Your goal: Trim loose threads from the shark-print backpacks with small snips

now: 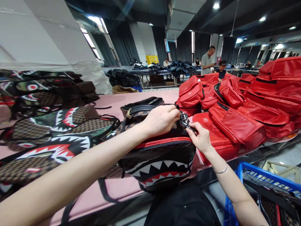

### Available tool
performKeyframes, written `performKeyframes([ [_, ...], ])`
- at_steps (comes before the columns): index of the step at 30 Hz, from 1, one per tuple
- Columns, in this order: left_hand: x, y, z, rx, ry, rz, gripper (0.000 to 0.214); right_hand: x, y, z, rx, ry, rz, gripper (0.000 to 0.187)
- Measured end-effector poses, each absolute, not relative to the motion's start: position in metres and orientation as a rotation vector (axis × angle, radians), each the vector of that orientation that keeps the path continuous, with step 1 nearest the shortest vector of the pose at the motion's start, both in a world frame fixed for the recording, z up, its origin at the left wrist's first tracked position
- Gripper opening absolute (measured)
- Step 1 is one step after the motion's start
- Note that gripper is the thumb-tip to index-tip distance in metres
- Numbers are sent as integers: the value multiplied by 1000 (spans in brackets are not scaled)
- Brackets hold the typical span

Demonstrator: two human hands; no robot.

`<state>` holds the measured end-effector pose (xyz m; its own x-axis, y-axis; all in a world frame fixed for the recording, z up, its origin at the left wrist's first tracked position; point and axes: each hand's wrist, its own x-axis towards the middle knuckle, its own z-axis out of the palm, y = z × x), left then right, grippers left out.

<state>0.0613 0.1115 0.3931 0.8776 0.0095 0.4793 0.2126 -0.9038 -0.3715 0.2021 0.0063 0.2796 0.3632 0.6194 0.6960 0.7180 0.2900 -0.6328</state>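
A brown-checked backpack with a shark-mouth print and red zipper trim rests at the front edge of the pink table. My left hand is closed at its top right, the fingers curled out of sight around something I cannot make out. Beside it, my right hand pinches a small black-and-white zipper pull, which hangs by a dark ring at the bag's upper right. Behind my left wrist arches the bag's black carry handle.
Shark-print backpacks lie piled on the left. Red bags are heaped along the right of the pink table. A blue crate holding checked pieces stands at lower right. People are at tables further back.
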Motion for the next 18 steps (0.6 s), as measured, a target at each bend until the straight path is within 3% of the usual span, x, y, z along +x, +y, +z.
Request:
performKeyframes([
  [18,60,107,394,-2622,-195,-639,22,209,6,291,-1451,-1426,-97,21],
])
